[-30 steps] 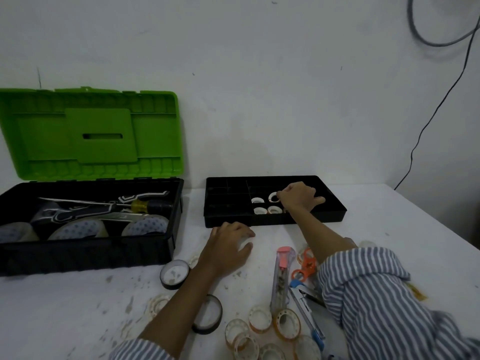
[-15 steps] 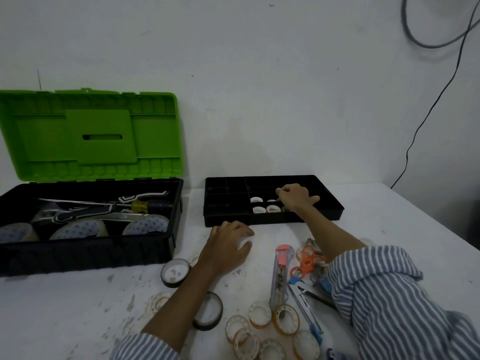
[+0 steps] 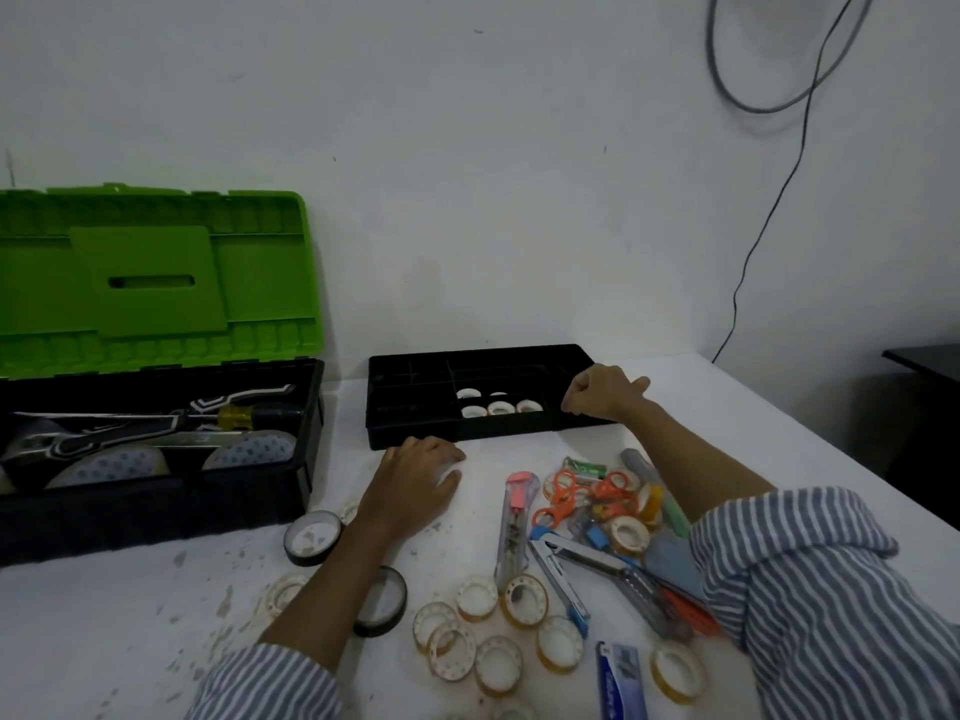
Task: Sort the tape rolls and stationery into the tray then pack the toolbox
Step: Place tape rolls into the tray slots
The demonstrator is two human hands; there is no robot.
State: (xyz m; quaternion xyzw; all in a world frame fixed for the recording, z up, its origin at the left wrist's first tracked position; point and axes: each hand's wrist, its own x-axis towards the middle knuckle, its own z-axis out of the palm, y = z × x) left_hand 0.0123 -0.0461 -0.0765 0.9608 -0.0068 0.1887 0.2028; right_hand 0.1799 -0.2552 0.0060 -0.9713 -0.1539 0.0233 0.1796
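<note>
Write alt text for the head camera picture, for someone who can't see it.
A person's right hand, fingers curled, is over the right end of a black divided tray that holds five white tape rolls, while the left hand rests on the white table before it. An open green-lidded toolbox stands left; loose tape rolls and orange scissors lie nearer.

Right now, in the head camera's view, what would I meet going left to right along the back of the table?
Open green-lidded toolbox → black tray → right hand at the tray's right end → wall cable → dark furniture.
</note>
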